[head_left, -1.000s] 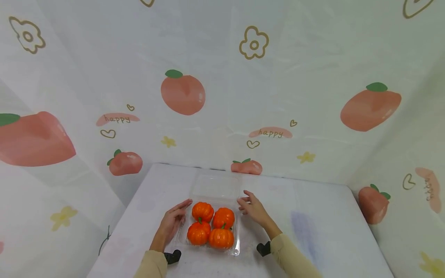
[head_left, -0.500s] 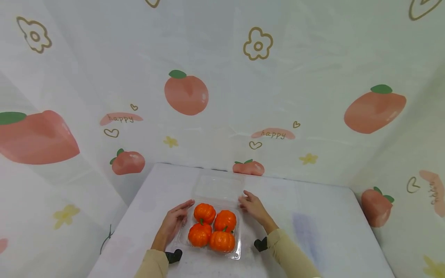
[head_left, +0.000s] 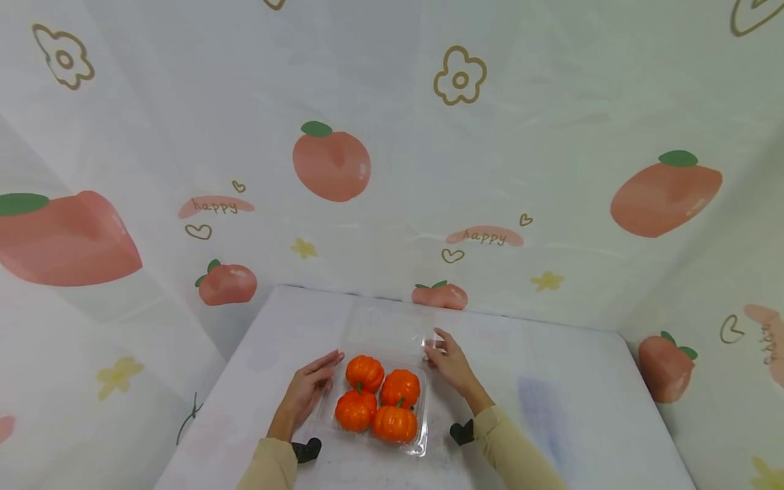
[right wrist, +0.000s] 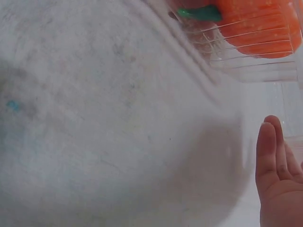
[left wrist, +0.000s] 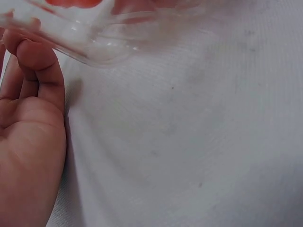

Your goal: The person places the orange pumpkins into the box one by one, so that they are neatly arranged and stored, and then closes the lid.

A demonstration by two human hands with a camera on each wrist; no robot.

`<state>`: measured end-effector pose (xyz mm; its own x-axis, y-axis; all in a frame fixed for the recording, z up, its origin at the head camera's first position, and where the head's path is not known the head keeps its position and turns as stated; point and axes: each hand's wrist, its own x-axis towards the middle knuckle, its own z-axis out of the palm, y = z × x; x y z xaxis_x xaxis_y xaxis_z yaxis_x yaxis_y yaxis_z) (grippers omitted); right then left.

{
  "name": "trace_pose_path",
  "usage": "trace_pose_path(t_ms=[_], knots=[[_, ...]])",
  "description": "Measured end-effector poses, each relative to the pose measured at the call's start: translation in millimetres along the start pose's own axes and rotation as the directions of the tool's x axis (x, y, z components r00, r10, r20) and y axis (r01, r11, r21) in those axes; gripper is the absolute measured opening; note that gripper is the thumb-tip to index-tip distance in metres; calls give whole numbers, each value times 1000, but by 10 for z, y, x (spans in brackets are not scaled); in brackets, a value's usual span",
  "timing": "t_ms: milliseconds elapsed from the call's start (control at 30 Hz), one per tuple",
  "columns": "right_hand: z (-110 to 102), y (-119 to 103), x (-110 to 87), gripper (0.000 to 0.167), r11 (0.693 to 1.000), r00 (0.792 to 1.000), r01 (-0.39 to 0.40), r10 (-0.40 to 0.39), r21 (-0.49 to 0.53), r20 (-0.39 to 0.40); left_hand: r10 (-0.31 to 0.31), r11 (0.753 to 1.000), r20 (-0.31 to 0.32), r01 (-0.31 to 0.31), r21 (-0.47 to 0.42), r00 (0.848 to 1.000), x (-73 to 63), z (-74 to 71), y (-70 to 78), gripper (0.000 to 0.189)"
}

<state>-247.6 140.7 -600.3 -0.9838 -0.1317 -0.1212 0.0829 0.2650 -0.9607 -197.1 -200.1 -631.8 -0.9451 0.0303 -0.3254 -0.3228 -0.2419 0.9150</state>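
A clear plastic clamshell box [head_left: 424, 442] lies with its lid [head_left: 386, 330] folded back away from the person. Several small orange pumpkins [head_left: 395, 425] with green stems sit in its base. My left hand [head_left: 303, 391] lies along the base's left side, fingers near the back corner; in the left wrist view the fingers [left wrist: 40, 71] bend beside the clear rim. At the lid's right edge, near the hinge, my right hand [head_left: 450, 364] holds the plastic at its fingertips. The right wrist view shows only the outer fingers [right wrist: 270, 146], fairly straight; the thumb's grip is hidden.
A white cloth covers the table [head_left: 514, 449]. Behind and at both sides hangs a white curtain [head_left: 392, 258] printed with peaches and flowers. Black straps [head_left: 306, 450] show at both wrists, below beige sleeves [head_left: 514, 449].
My right fingertips have shifted slightly up along the lid's right edge, where the plastic now catches more light. The left hand stays beside the base. The head view has drifted slightly.
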Motion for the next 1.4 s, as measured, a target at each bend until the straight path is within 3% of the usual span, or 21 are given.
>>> trace_pose_path(t_ms=[567,667,933,1400], knots=[[-116,-165,-43,66,995,1000,3,-5,99,24,-32,999,2,31,22,1000,21,-20,-33,53],[-80,-81,-3,64,997,1000,16,-15,75,-18,-27,999,4,27,40,1000,21,-17,-21,52],[-40,-113,-20,51,998,997,51,-50,20,-63,-29,999,2,28,35,1000,7,-19,-20,51],[-63,-231,-31,33,995,995,45,-37,88,-93,-25,998,18,24,60,1000,5,-21,-19,55]])
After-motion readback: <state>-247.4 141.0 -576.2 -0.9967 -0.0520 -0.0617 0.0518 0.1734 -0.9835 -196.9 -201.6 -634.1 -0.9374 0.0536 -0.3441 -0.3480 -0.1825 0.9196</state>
